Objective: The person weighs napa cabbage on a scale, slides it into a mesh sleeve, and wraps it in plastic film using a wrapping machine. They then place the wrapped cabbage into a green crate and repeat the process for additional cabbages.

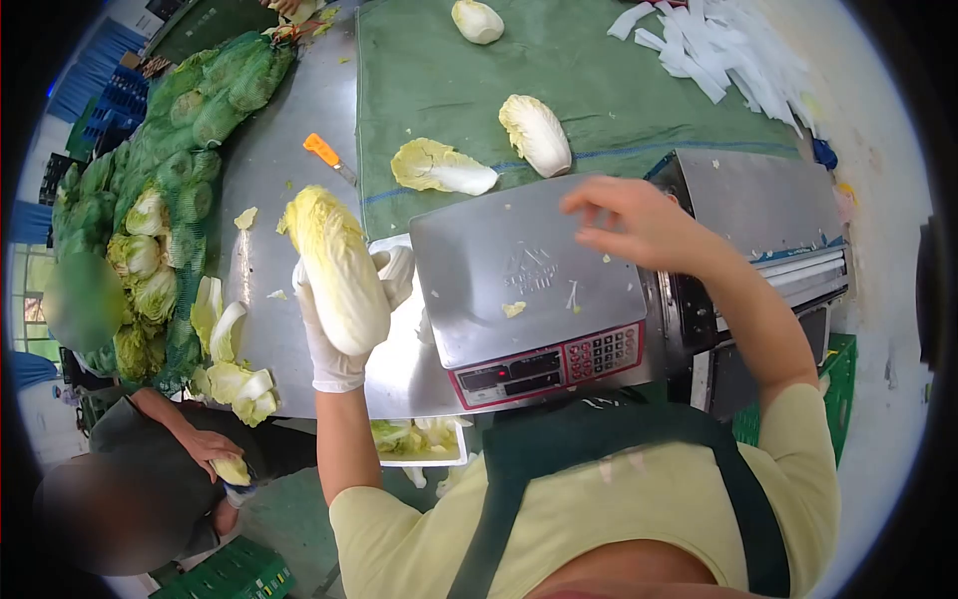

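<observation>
A cabbage (339,270) half hides the left hand (334,364) gripping it beside the scale (519,275). Right hand (639,225) above it: loosely curled, empty. A partly hidden tray (439,459) below holds leaves.

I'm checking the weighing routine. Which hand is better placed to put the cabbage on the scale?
Probably the left. The gloved left hand grips the cabbage upright, right beside the scale. The bare right hand hovers empty over its platform and holds nothing to set down.

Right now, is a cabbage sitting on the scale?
No, the scale holds only leaf scraps; the cabbage is up in the left hand.
</observation>
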Demonstrator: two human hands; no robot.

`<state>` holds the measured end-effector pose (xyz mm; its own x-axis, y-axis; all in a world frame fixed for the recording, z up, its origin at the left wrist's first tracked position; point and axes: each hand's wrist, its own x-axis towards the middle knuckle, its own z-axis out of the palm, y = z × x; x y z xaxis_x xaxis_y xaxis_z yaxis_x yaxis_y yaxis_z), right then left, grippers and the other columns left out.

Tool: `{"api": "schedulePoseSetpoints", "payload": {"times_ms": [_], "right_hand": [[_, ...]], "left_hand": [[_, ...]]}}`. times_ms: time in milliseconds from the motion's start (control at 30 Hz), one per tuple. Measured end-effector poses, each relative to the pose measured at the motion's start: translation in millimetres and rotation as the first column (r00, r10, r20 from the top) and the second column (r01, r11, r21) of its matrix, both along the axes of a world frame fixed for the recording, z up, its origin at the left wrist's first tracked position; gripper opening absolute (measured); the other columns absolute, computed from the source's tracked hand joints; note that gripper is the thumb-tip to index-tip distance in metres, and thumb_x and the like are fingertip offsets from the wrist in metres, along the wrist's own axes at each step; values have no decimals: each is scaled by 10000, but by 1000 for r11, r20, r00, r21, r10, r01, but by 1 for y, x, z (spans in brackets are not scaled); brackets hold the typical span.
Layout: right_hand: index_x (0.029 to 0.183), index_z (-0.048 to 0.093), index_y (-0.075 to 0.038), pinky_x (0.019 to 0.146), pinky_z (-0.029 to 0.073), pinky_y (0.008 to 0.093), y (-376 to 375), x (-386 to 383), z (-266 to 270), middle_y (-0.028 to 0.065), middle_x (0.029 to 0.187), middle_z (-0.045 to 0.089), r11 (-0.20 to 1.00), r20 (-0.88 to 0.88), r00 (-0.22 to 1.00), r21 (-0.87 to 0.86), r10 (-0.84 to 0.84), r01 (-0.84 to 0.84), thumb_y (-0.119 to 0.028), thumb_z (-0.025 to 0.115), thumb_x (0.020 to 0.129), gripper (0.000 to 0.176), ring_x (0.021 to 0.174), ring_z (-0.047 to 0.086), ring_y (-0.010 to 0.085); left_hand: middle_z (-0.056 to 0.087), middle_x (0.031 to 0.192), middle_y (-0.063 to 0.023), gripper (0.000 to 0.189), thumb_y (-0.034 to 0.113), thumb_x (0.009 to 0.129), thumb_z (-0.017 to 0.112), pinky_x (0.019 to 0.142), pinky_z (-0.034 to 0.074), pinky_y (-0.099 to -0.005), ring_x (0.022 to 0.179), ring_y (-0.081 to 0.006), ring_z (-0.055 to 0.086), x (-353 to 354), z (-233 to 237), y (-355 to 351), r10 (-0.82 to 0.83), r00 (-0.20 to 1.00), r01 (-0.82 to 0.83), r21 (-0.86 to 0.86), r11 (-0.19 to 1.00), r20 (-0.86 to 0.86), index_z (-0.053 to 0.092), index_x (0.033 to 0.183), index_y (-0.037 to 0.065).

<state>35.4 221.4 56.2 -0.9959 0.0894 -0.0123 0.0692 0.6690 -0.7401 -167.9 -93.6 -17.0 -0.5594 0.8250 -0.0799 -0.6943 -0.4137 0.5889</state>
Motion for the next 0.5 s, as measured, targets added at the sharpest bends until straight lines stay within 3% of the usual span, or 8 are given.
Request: {"api": "schedulePoseSetpoints", "payload": {"times_ms": [67, 133, 167, 200, 267, 367, 433, 500], "right_hand": [[1118, 587, -20, 752, 494, 315, 9, -37, -28, 108, 1032, 629, 1000, -36, 999, 9, 13, -13, -153, 645, 811, 340, 849, 608, 204], [1108, 594, -23, 810, 490, 381, 19, -74, -50, 138, 1086, 640, 995, 61, 993, -5, -103, 104, -263, 633, 799, 393, 931, 634, 255], [1148, 574, -32, 829, 488, 386, 33, -91, -71, 153, 1091, 638, 985, 44, 988, 92, -148, 144, -299, 641, 796, 447, 958, 629, 269], [1189, 554, -40, 847, 486, 391, 47, -107, -96, 168, 1097, 635, 963, 23, 980, 191, -198, 190, -335, 648, 793, 502, 985, 624, 283], [1242, 513, -59, 881, 477, 404, 73, -135, -133, 174, 1107, 628, 873, 84, 917, 352, -389, 338, -403, 672, 769, 606, 1011, 612, 312], [1322, 430, -82, 917, 465, 436, 83, -156, -147, 184, 1185, 581, 723, 142, 820, 569, -555, 391, -497, 715, 716, 788, 1094, 558, 362], [1358, 393, -107, 925, 462, 453, 84, -163, -150, 179, 1273, 515, 698, 158, 806, 610, -571, 375, -527, 732, 660, 882, 1166, 495, 379], [1394, 362, -142, 929, 465, 454, 87, -164, -160, 178, 1300, 489, 680, 210, 789, 658, -578, 323, -542, 732, 627, 941, 1190, 470, 382]], "left_hand": [[519, 1226, -260, 648, 473, 951, 423, 692, 569, -396, 840, -323, 614, 0, -3, 2, 0, 995, -5, 60, 998, 95, 328, 1405, 20], [554, 1143, -269, 624, 469, 957, 400, 641, 581, -367, 751, -315, 622, 3, -10, 5, 41, 971, -56, 57, 997, 236, 368, 1363, -3], [572, 1101, -277, 613, 468, 958, 390, 620, 589, -356, 719, -315, 632, 5, -13, 4, 51, 942, -75, 58, 995, 332, 399, 1335, -16], [575, 1105, -261, 570, 403, 961, 402, 668, 577, -341, 778, -312, 630, 3, -22, 0, 17, 946, -53, 102, 993, 323, 391, 1343, -20], [544, 1167, -223, 540, 358, 963, 422, 708, 566, -370, 827, -312, 615, 6, -32, -6, 228, 956, -219, -67, 973, 186, 355, 1382, 23], [528, 1231, -201, 519, 357, 963, 432, 786, 556, -385, 982, -306, 598, 16, -44, -10, 187, 912, -328, -374, 868, -366, 375, 1377, 50], [531, 1255, -183, 504, 352, 965, 433, 821, 548, -382, 1057, -294, 585, 14, -40, -18, 215, 975, -190, -303, 934, 49, 394, 1364, 47], [537, 1266, -163, 499, 357, 964, 444, 842, 539, -381, 1102, -294, 569, 21, -30, -7, 190, 976, -217, -344, 913, -111, 409, 1358, 53]]}}
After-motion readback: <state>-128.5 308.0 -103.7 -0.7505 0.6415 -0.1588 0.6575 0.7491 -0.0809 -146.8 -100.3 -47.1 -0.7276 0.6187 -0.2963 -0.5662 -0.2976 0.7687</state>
